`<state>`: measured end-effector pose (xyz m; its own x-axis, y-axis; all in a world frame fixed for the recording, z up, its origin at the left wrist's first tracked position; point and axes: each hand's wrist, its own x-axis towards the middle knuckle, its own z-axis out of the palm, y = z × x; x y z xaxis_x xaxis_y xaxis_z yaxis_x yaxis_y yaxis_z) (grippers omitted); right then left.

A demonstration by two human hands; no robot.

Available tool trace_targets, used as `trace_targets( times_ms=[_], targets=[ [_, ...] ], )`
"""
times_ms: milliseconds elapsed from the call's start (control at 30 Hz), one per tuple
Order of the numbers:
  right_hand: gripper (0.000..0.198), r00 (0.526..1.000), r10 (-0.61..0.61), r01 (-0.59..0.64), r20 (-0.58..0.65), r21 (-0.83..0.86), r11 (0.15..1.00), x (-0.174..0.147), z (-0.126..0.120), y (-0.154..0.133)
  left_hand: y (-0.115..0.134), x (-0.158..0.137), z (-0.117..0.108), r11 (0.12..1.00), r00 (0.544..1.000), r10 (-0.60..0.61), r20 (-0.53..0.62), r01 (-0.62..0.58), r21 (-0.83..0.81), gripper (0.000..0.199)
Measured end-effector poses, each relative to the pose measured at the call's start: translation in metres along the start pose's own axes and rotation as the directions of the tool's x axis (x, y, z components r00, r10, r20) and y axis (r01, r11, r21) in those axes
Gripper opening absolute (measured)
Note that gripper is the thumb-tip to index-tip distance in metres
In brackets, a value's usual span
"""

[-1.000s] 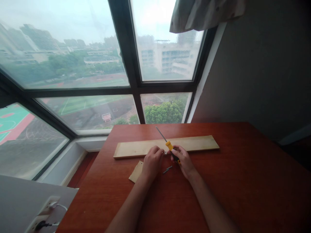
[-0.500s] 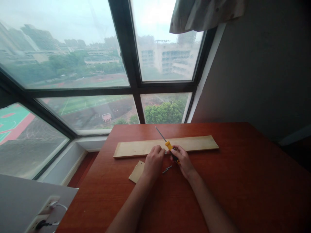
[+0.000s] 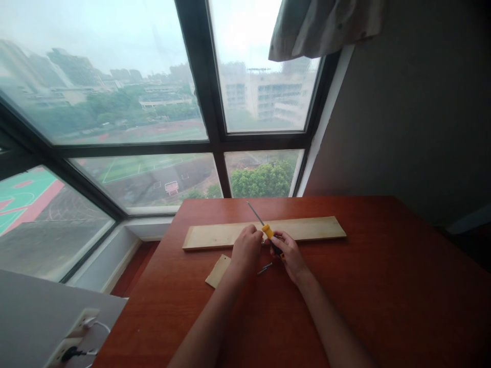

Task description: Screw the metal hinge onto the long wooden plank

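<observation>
Screwdriver (image 3: 267,232) in right hand's (image 3: 290,256) grip, left hand's (image 3: 246,249) unclear, above reddish table (image 3: 368,286) by window (image 3: 218,147).

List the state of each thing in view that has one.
Screwdriver: held, tip pointing away
Right hand: closed around it
Left hand: curled, grip unclear
Long board: lying flat
Small board: flat, partly hidden
Metal fasteners: lying loose
White plug: plugged in
Black plug: plugged in
Curtain: hanging

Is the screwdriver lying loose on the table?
No, the right hand holds the screwdriver, which points away from the person.
</observation>
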<state>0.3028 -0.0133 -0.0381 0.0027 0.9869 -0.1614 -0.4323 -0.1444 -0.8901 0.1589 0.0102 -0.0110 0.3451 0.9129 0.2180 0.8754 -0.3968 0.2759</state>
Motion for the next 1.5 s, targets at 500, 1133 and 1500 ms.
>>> trace_targets(
  times_ms=[500, 1133, 1500],
  targets=[
    [0.036, 1.0, -0.002, 0.002, -0.017, 0.014, 1.0, -0.002, 0.001, -0.003, -0.037, -0.014, -0.044, 0.998, 0.984, -0.07, 0.161, 0.069, 0.015, 0.015],
    [0.035, 1.0, 0.002, -0.001, -0.01, 0.012, 1.0, -0.002, -0.002, -0.001, -0.052, -0.075, -0.033, 0.965, 0.958, -0.137, 0.251, 0.186, -0.183, 0.02],
    [0.039, 1.0, 0.001, 0.0, -0.007, 0.02, 1.0, -0.001, -0.002, 0.0, -0.015, -0.063, -0.018, 0.963, 0.955, -0.22, 0.198, 0.245, -0.113, 0.014]
  ],
)
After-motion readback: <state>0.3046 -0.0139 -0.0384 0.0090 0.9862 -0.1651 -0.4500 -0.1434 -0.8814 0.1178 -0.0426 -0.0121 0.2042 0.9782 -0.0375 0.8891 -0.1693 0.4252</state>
